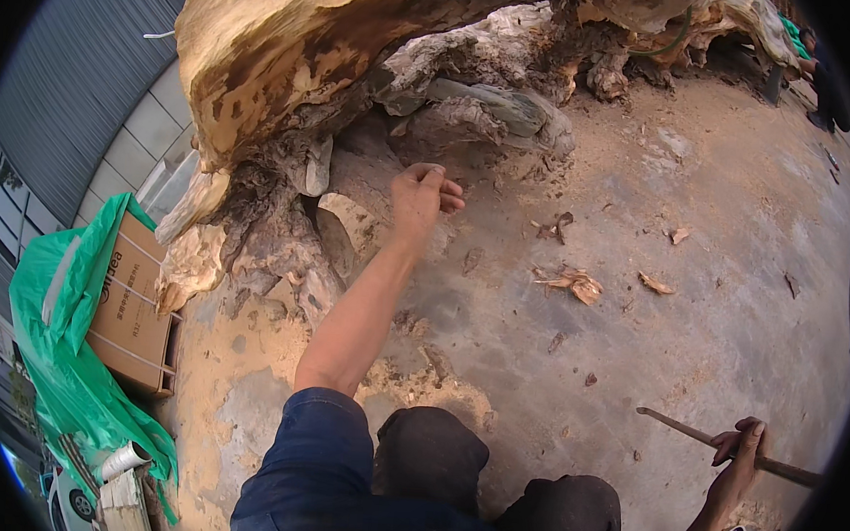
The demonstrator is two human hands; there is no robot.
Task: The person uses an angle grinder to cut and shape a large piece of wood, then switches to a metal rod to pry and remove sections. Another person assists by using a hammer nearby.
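A big weathered tree stump (pixel 291 72), peeled to yellow wood on top with rough dark roots below, arches over the ground ahead of me. My left hand (pixel 427 196) reaches in under its hollow side, fingers curled with the thumb against the index finger. Whatever they may pinch is hidden. At lower right my right hand (pixel 739 470) is closed round a thin rod-shaped tool (pixel 678 424), its slightly flattened tip pointing left over the ground. A grey-green stone-like lump (pixel 493 104) is lodged among the roots above my left hand.
Wood chips (pixel 578 285) and bits of bark lie scattered on the dusty concrete floor (pixel 692 350). A cardboard box (pixel 130 311) under a green tarp (pixel 62 311) stands at left. Another person (pixel 825 86) is at the far right. My knees (pixel 430 456) are below.
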